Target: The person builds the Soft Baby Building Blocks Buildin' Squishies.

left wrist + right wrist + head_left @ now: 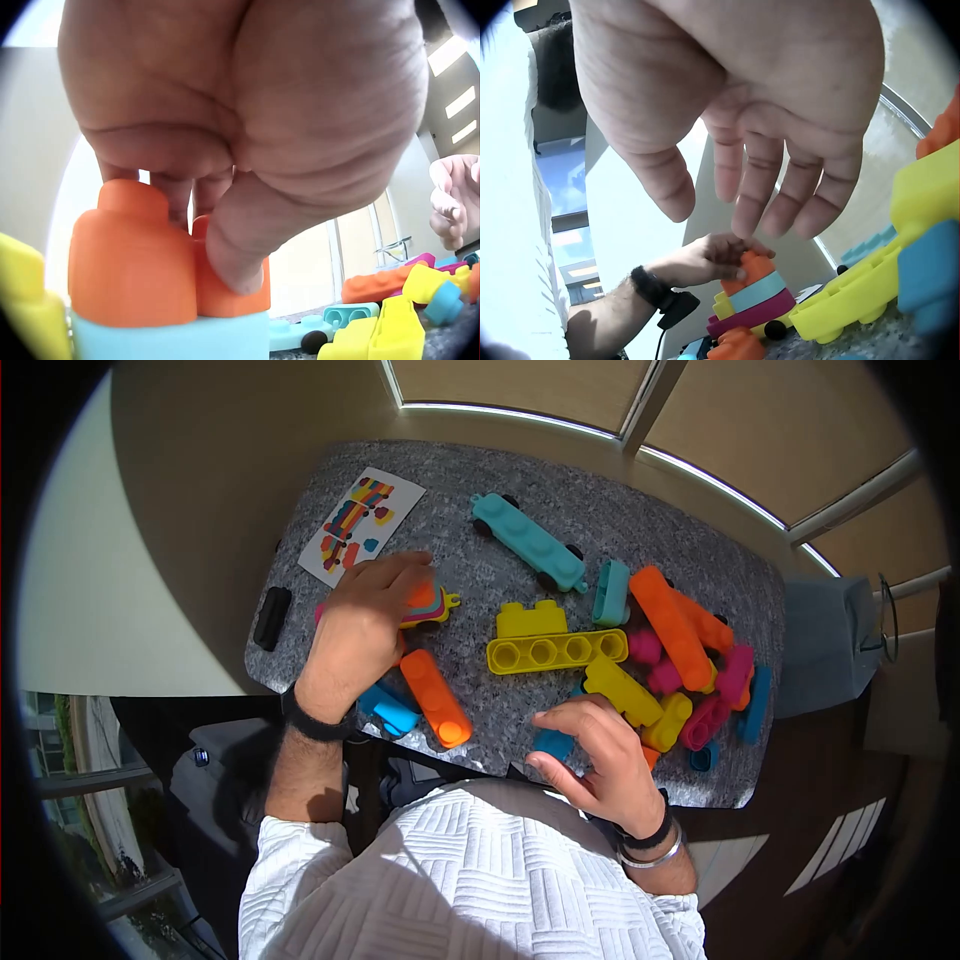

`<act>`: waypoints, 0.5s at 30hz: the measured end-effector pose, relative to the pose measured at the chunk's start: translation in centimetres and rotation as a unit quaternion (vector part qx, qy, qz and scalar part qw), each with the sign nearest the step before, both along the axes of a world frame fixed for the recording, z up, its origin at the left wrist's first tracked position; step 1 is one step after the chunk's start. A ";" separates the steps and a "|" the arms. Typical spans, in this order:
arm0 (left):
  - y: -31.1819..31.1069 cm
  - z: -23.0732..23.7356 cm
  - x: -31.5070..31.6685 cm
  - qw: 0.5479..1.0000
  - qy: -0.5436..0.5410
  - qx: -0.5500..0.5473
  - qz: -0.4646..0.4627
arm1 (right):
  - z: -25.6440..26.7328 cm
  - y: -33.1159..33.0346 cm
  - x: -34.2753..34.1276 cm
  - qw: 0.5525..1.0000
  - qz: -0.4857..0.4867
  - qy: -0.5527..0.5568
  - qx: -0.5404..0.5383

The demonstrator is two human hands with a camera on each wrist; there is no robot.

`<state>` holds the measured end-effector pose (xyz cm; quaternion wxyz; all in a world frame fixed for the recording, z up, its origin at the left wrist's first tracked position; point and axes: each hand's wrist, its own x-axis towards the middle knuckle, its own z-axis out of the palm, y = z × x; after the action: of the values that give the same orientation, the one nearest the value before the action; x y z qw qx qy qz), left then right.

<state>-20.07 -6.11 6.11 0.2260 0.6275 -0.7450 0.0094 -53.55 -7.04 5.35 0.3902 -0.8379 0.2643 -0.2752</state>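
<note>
Basically, my left hand pinches an orange block atop a stack, thumb and fingers either side, probably to steady it; light blue block and magenta block sit beneath, bearing it. Hands well apart. Right hand hovers near a blue block, fingers loose, holding nothing, likely out of the way. Picture card lies face up just beyond left hand, presumably for looking at. Loose blocks spread beyond right hand, seemingly for easy reach.
</note>
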 end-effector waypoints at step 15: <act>0.3 -1.8 0.8 0.998 -0.036 -0.036 0.020 | 0.6 0.2 -1.0 0.998 0.012 0.008 -0.062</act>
<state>-19.32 -5.82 4.31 0.2211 0.6331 -0.7391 0.0634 -54.57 -6.85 5.90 0.3390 -0.8655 0.2399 -0.2799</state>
